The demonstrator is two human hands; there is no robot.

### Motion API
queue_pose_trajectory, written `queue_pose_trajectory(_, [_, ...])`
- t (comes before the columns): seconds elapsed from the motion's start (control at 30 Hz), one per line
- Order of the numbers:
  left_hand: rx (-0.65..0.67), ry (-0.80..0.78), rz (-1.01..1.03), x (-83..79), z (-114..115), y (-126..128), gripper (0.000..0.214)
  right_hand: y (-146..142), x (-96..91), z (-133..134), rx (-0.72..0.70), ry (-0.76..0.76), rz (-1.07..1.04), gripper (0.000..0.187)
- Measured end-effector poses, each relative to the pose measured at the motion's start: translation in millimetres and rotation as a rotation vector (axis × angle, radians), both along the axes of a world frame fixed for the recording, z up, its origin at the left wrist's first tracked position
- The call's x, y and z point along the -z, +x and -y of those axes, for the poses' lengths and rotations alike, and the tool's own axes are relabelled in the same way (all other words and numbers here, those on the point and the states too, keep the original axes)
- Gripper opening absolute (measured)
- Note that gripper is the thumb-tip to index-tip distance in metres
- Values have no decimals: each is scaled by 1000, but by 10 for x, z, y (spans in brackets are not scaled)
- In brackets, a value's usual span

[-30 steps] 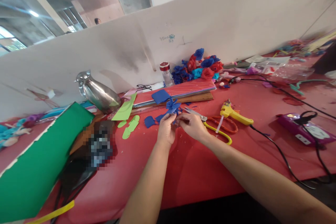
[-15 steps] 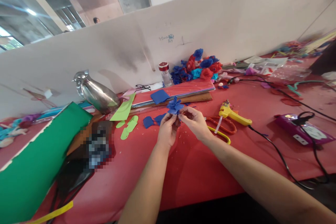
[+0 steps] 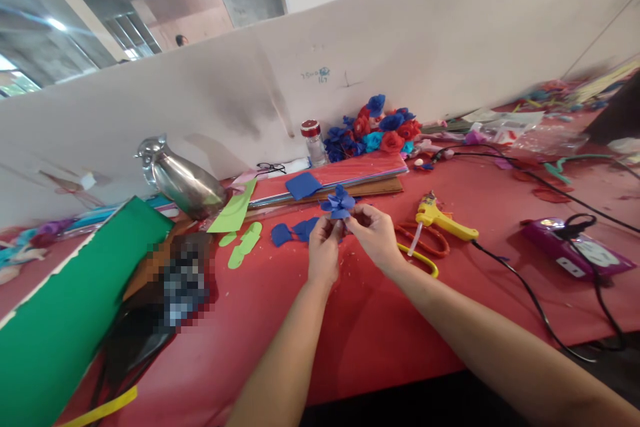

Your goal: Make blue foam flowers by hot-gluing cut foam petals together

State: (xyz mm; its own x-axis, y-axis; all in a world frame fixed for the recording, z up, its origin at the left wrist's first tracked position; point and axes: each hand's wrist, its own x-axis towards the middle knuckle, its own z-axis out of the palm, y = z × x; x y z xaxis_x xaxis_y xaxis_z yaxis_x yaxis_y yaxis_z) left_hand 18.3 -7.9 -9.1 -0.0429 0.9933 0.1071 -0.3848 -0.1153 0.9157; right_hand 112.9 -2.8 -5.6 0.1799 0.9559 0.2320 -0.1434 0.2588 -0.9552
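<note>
A blue paper flower (image 3: 338,203) is held up over the red table between my two hands. My left hand (image 3: 324,250) pinches it from below at its base. From the right side, the fingers of my right hand (image 3: 373,235) close on its lower petals. Blue paper pieces (image 3: 303,229) lie just left of my left hand, with light green cut pieces (image 3: 245,243) farther left. Right of my right hand lie a yellow glue gun (image 3: 445,221) and scissors (image 3: 423,260) with yellow and red loops. My fingers hide the flower's underside.
A metal jug (image 3: 185,180), a glass jar (image 3: 313,147) and a heap of red and blue paper flowers (image 3: 385,130) stand along the wall. A purple power box (image 3: 580,250) with black cables sits right. A green board (image 3: 85,307) leans left.
The flower and both hands have shifted slightly to the right, and the flower has turned a little between my fingers. Both hands keep hold of it.
</note>
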Motion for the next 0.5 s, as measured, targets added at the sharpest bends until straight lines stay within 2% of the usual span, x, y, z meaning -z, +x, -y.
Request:
queue_pose_trajectory(0.13, [-3,-11,-27,-11,17,13,19,10,-11,-11,34,-48,0,13])
queue_pose_trajectory(0.33, [-28,-30,-75,-30,27,23,24,20,16,-8,123,-52,139,12])
queue_pose_trajectory(0.5, [-49,-56,20,-26,12,18,22,16,1,32,27,-21,85,18])
